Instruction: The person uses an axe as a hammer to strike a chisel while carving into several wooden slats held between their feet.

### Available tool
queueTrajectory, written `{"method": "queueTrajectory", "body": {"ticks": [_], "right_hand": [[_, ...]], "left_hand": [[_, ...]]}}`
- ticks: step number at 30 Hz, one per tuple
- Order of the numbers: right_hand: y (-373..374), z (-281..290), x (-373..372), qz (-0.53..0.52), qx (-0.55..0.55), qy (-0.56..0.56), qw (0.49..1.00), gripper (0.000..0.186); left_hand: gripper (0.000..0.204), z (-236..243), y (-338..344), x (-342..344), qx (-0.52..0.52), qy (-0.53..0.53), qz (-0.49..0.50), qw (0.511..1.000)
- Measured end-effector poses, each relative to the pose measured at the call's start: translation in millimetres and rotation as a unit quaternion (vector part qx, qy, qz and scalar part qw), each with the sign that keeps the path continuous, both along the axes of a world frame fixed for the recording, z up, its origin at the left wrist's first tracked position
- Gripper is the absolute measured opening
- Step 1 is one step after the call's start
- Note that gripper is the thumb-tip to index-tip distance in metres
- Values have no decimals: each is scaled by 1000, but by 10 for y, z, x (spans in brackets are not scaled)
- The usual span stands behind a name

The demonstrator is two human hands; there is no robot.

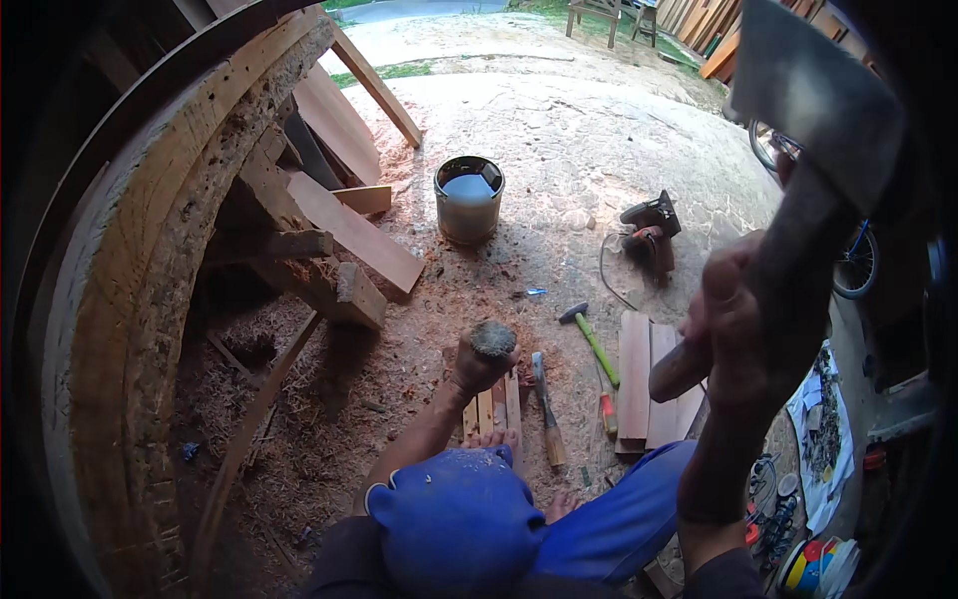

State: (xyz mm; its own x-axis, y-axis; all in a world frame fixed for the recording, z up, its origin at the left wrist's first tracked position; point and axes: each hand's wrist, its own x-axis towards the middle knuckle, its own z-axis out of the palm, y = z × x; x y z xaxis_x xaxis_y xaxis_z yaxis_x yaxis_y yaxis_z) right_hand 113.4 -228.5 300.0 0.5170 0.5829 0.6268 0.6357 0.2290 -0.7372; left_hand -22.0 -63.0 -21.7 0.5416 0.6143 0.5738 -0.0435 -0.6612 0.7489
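Observation:
My right hand [731,314] grips the wooden handle of a hatchet, its large grey head [818,95] raised high at the upper right, blurred. Low in the middle, my left hand [474,364] is wrapped round an upright object with a worn, round grey top [493,337], perhaps a tool handle; its lower end is hidden. Narrow wooden slats [484,409] lie beneath that hand, near my bare feet and blue-trousered knees. Just right of them rests a chisel [549,419] with a wooden handle, and beside it a hammer [601,354] with a green handle.
A metal bucket [467,220] stands ahead on the shaving-strewn ground. A power tool [654,240] with a cord sits right of it, above stacked planks [634,379]. A heavy timber bench [150,319] and leaning boards [349,225] line the left. A bicycle wheel [858,260] is at right.

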Motion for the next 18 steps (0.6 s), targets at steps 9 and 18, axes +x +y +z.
{"method": "queueTrajectory", "body": {"ticks": [9, 18], "right_hand": [[181, -1380, -44, 188, -562, -200, 780, 62], [-422, -2218, -54, 95, -377, 197, 900, 61]], "left_hand": [[20, 134, 104, 42, 117, 103, -1, 988], [26, 339, 253, 353, -312, 1, 66, 948]]}}
